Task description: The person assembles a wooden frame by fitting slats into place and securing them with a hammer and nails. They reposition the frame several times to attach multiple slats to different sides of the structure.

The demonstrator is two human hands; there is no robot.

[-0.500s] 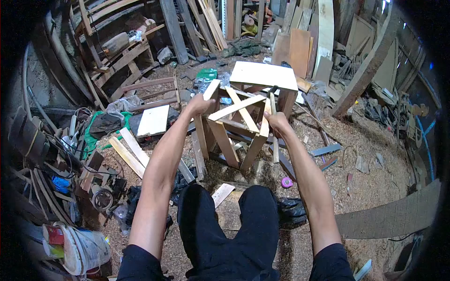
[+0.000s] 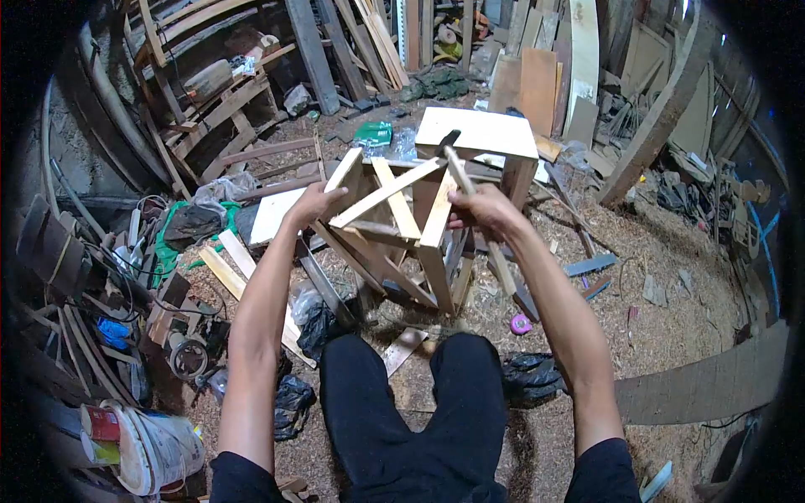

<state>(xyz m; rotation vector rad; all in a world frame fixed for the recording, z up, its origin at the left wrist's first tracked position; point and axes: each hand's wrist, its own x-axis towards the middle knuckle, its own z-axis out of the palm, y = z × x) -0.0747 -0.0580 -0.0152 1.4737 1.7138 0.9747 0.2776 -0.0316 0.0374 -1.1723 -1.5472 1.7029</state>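
Observation:
A wooden frame (image 2: 433,230) of pale boards, like a small stool, stands tilted before my knees. Two crossed slats (image 2: 394,197) lie over its upper side. My left hand (image 2: 317,205) is closed round the frame's left top rail. In my right hand (image 2: 488,211) is a hammer (image 2: 502,272), its wooden handle slanting through the grip and its dark head up beside the white board. That same hand's fingers also touch the right rail; how firmly they hold it is hidden.
Behind the frame stands a white-topped wooden piece (image 2: 474,130). A pink tape measure (image 2: 521,324) and a saw blade (image 2: 589,266) lie on the shavings to the right. Loose boards (image 2: 237,256) lie left; a white bucket (image 2: 159,453) stands lower left.
The frame has shifted left and turned, its legs swinging to the right. Both hands moved with it, and the hammer went from nearly upright to leaning left at the top.

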